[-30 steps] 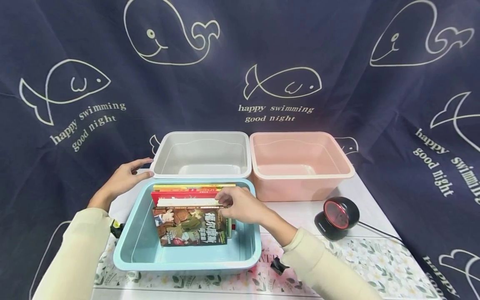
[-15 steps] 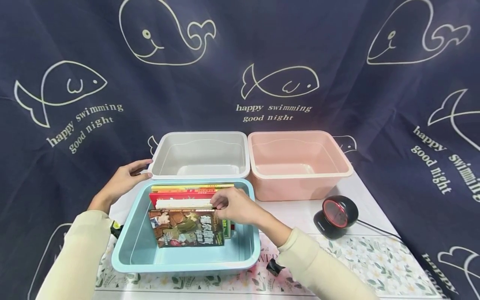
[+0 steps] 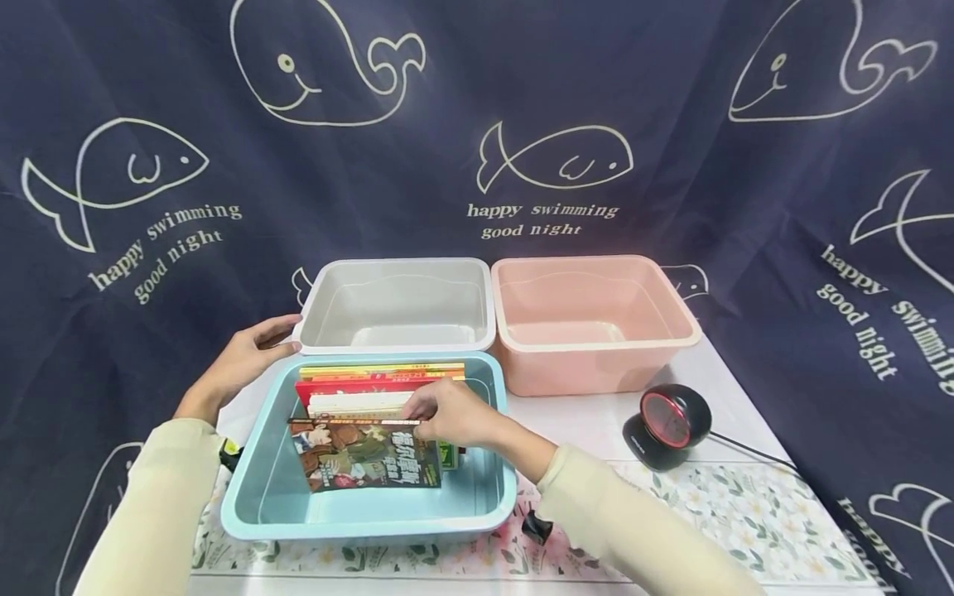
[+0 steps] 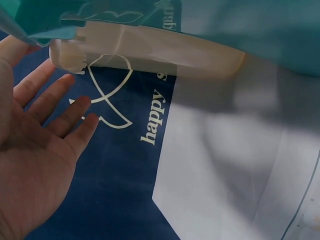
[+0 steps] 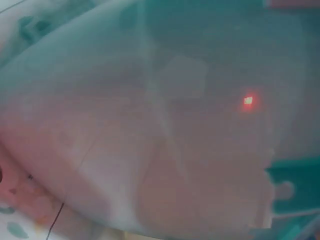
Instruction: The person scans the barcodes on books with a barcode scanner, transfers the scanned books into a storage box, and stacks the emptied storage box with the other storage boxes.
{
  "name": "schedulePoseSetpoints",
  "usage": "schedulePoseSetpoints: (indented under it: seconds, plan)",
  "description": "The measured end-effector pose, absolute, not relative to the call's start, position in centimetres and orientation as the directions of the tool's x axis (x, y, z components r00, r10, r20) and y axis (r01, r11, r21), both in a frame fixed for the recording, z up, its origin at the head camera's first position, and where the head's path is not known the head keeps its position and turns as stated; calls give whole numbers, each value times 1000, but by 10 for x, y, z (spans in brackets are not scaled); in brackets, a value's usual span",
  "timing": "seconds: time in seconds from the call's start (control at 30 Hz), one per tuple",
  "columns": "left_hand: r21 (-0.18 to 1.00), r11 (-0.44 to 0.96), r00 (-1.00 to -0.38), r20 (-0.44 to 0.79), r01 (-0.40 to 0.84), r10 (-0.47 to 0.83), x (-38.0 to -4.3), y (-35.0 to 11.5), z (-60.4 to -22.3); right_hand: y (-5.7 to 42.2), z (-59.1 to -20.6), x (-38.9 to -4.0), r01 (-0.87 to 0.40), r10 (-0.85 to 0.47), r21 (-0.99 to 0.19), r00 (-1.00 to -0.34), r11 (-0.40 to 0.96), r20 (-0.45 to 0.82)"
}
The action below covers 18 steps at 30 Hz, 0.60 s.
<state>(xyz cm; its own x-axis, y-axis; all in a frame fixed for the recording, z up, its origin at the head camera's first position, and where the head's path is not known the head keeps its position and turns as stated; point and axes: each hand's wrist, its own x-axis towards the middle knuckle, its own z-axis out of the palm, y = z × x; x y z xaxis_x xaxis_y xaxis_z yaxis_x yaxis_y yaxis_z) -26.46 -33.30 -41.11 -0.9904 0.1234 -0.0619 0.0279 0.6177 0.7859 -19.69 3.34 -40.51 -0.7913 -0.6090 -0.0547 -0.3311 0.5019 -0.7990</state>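
In the head view, several books stand on edge in a light blue tub (image 3: 373, 526). My right hand (image 3: 468, 416) pinches the top edge of the front book (image 3: 358, 455), which has a dark illustrated cover, near its right corner. That book leans toward me, apart at the top from the white-edged books (image 3: 358, 406) behind it. A red book (image 3: 313, 387) and yellow-edged ones (image 3: 380, 369) stand farther back. My left hand (image 3: 244, 362) is held with fingers spread at the grey tub's left rim; the left wrist view shows its palm (image 4: 37, 165) with nothing in it.
Behind the blue tub stand a grey tub (image 3: 402, 308) and a pink tub (image 3: 589, 368), side by side. A black round device (image 3: 674, 416) with a red-ringed face and a cable sits at the right. A dark printed curtain (image 3: 551, 66) hangs behind.
My right hand has moved left and toward me, tipping the top of the front book away from the books behind it. The left hand stays at the grey tub's rim.
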Motion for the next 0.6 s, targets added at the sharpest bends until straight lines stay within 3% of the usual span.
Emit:
schedulePoseSetpoints:
  seconds: [0.27, 0.6]
  plan:
    - [795, 605, -989, -66, 29, 134, -263, -335, -411, 26, -411, -200, -295, -573, -794, -815, 531, -80]
    - [807, 590, -988, -67, 29, 139, -263, -333, -412, 35, -400, -195, -372, -555, -786, -831, 494, 45]
